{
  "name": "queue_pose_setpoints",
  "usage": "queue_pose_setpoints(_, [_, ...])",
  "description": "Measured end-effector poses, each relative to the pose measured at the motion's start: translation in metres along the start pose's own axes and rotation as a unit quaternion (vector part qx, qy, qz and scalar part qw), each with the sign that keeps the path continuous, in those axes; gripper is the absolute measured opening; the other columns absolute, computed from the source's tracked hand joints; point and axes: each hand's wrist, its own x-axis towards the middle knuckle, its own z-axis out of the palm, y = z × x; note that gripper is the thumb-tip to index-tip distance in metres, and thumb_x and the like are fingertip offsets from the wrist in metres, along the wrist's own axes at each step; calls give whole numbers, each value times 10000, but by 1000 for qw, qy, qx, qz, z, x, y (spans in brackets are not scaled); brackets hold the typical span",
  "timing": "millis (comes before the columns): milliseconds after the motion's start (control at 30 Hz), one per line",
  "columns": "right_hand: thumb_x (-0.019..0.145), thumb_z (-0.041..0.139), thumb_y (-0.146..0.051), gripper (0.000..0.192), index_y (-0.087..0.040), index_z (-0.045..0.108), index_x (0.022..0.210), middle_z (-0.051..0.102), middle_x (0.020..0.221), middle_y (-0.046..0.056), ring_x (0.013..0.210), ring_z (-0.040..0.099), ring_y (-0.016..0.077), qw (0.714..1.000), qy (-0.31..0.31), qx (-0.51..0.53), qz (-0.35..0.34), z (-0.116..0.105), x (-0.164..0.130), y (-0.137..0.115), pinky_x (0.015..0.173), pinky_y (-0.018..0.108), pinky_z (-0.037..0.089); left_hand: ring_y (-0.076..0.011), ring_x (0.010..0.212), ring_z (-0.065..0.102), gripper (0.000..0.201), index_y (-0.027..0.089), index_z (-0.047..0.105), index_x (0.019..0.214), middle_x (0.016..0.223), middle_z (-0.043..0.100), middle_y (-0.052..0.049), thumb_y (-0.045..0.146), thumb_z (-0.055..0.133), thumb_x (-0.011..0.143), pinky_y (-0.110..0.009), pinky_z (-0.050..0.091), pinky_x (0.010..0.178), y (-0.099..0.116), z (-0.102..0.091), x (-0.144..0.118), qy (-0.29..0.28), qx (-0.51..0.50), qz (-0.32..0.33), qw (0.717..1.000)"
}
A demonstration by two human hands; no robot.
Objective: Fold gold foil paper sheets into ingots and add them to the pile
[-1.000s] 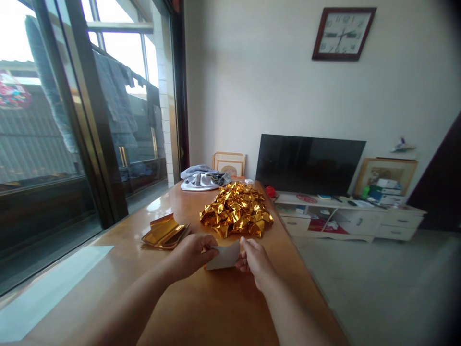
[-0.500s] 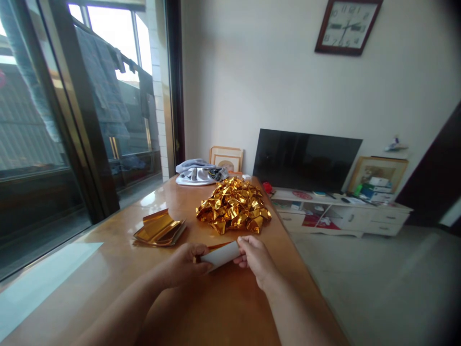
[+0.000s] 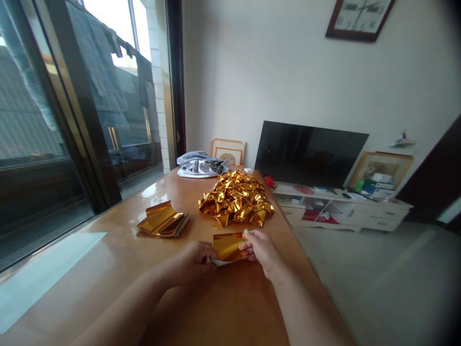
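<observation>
Head view, gold foil sheet [image 3: 227, 247] pinched between left hand [image 3: 194, 254], right hand [image 3: 260, 249], seemingly folded.

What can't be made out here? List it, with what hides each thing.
Head view only:
- Gold paper sheet: its near edge is hidden behind the left hand and right hand; how many folds it has cannot be told.
- Wall clock: cut off by the top edge; the time is unreadable.
- Stack of gold sheets: the count is too small to tell.
- Pile of folded gold pieces: single shapes blur together.
</observation>
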Motion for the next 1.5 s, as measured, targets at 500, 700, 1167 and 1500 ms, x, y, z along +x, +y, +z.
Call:
queue_pose_setpoints(500, [837,566,-407,253,-173,663,843,688,776,42,634,614,166,983,76,-81,-149,-6,7,6,613,269,466,-141,639,515,128,178,666,780,726,618,-7,159,539,778,-242,315,568,-17,10,2,88,35,-71,993])
queue_pose_setpoints(700, [886,567,-553,396,-186,645,760,633,719,11,700,559,168,965,-33,-130,-226,5,-16,-11,638,252,425,-139,651,511,128,169,644,802,726,614,-1,170,516,793,-241,302,562,-16,9,2,120,27,-85,989])
queue_pose_setpoints(1167, [890,565,-350,197,-224,634,755,608,669,4,625,519,167,926,14,-245,-285,21,-26,-3,570,253,348,-127,622,504,380,163,564,763,685,581,-4,526,596,872,-231,356,544,-18,17,10,238,-98,-139,956])
queue_pose_setpoints(1500, [898,594,-309,148,-263,727,853,664,817,53,751,584,204,917,-49,-242,-313,40,-39,-3,702,286,446,-130,580,587,481,152,539,835,648,609,-8,624,633,826,-217,411,521,-8,22,13,145,-315,-191,918])
